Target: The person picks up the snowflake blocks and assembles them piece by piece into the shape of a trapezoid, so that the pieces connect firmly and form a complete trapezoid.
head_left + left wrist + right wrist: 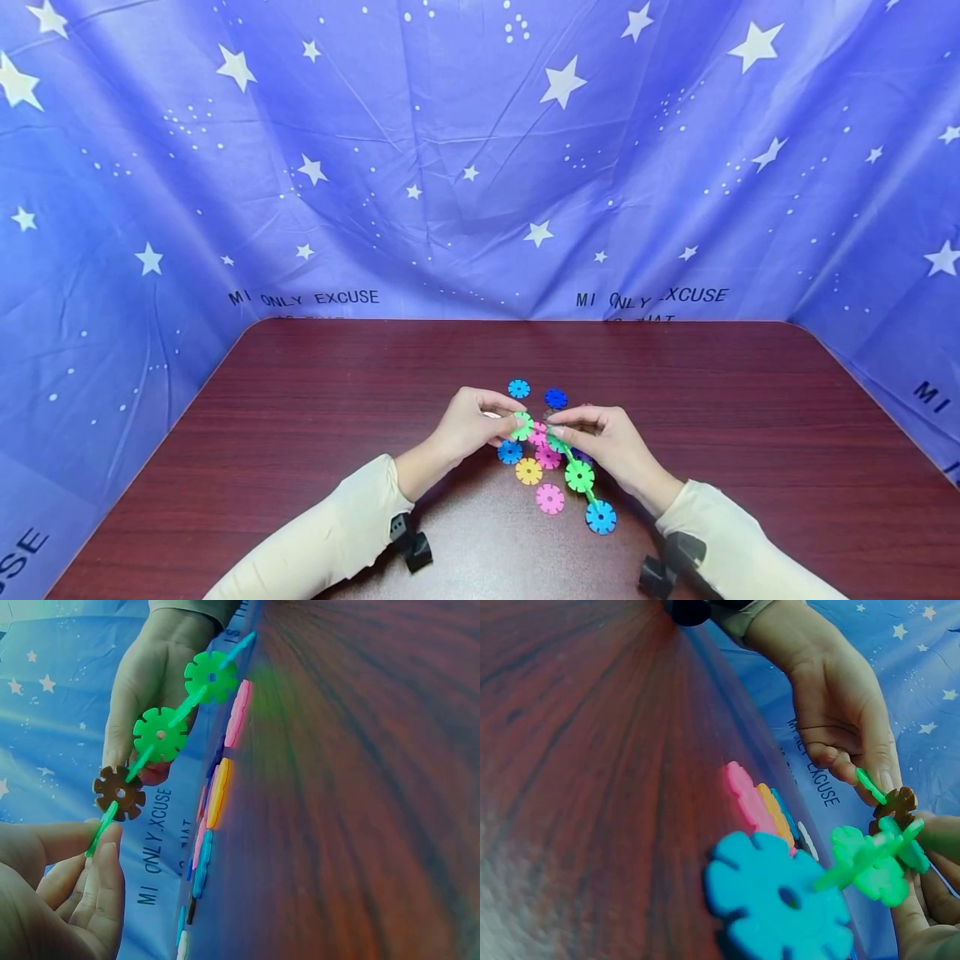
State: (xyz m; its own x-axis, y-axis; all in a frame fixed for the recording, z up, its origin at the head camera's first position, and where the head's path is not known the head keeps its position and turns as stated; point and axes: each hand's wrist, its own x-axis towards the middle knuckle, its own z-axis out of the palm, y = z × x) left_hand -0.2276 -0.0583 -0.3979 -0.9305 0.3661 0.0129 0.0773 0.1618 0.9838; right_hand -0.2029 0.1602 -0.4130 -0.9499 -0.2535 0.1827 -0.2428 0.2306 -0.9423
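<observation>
Fingertips and thumb pinched close, a person's left grip (468, 429) holds one end of a chain (580, 476) of smooth, notched plastic discs above a glossy, red-brown wood-grain counter (300, 400). The right grip (611, 442), likewise drawn tight, pinches a green disc further along, next to a brown disc (111, 784). Each piece is a thin, flat round with a small central hole and slots cut around its rim, giving it a petal-like edge; neighbours slot together crosswise, so that some show their faces and others only their edges. Seen from the head camera, with 12 o'clock at the counter's far edge, the chain's long axis slants from the green end disc (522, 426) in the left grip down toward between 4 and 5 o'clock, where a blue disc (601, 525) forms the other end. Loose discs lie flat around it: from the green end, a light-blue disc (519, 382) at 12 o'clock, a dark-blue disc (556, 405) near 2, a pink disc (550, 507) at 5 and a yellow disc (528, 478) at 6. Behind hangs a creased, star-printed blue fabric (450, 225).
</observation>
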